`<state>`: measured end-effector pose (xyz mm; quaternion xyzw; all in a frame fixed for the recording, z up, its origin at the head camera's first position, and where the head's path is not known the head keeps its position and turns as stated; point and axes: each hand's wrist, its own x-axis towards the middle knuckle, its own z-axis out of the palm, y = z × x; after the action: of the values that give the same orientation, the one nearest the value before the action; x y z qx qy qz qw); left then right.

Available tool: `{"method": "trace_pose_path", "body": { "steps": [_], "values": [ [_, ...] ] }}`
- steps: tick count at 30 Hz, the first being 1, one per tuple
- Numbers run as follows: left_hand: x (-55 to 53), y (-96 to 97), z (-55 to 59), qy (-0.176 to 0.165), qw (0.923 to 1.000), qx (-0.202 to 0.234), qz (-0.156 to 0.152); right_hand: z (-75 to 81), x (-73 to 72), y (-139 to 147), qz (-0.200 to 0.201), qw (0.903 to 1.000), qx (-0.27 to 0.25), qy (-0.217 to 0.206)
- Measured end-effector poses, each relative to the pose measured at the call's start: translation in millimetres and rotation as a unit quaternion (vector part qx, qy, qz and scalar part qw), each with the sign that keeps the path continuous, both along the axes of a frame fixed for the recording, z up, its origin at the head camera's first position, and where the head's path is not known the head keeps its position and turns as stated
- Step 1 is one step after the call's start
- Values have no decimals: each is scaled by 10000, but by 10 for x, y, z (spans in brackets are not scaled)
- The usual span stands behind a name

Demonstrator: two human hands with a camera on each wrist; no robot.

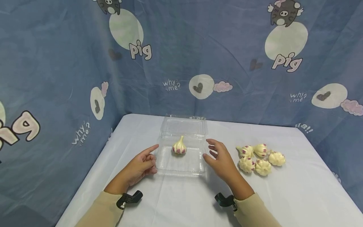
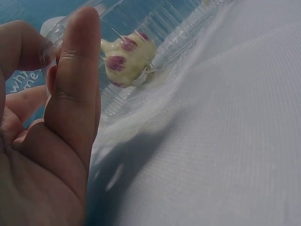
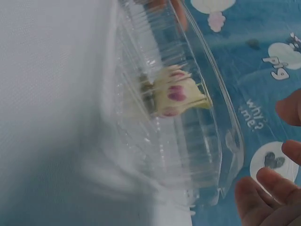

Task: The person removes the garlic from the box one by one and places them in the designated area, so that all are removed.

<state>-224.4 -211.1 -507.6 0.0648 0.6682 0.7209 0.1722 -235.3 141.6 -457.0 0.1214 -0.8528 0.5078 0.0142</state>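
Note:
A clear plastic clamshell box [image 1: 195, 170] lies with its lid [image 1: 184, 126] folded back on the white-covered table. Inside the tray stands one garlic bulb [image 1: 179, 146], cream with purple patches, stem upward. At the box's left side is my left hand [image 1: 140, 165], index finger extended to the rim. The left wrist view shows the thumb [image 2: 75, 75] upright beside the clear rim, overlapping it. My right hand [image 1: 222, 159] is at the right side, fingers spread and slightly bent, nothing between them. In the right wrist view its fingertips stand apart from the box.
Several more garlic bulbs [image 1: 262, 167] sit in a cluster on the table [image 1: 306, 189], right of my right hand. A blue printed cloth [image 1: 175, 47] hangs behind and along the left. Each wrist carries a black camera mount [image 1: 131, 198].

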Motion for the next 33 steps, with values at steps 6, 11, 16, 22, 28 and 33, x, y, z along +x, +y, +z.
{"method": "trace_pose_path", "body": {
  "steps": [6, 11, 16, 22, 28, 33],
  "values": [
    [0, -14, 1, 46, 10000, -27, -17, 2, -13, -93, 154, 9998, 139, -39],
    [-13, -14, 12, 87, 9999, -50, -21, 26, -28, -173, 252, 9996, 68, -45],
    [-14, -15, 20, 69, 9999, -71, -25, 67, -34, -270, 314, 9994, 31, -104],
    [-10, -16, 18, 59, 10000, -63, -17, 100, -48, -401, 373, 9992, -32, -116],
    [-2, -12, 11, 33, 10000, -85, 0, 71, -68, -495, 387, 9991, -1, -188],
    [2, -10, 14, 31, 10000, -70, -23, 45, -98, -544, 325, 9992, 34, -227]
  ]
}}
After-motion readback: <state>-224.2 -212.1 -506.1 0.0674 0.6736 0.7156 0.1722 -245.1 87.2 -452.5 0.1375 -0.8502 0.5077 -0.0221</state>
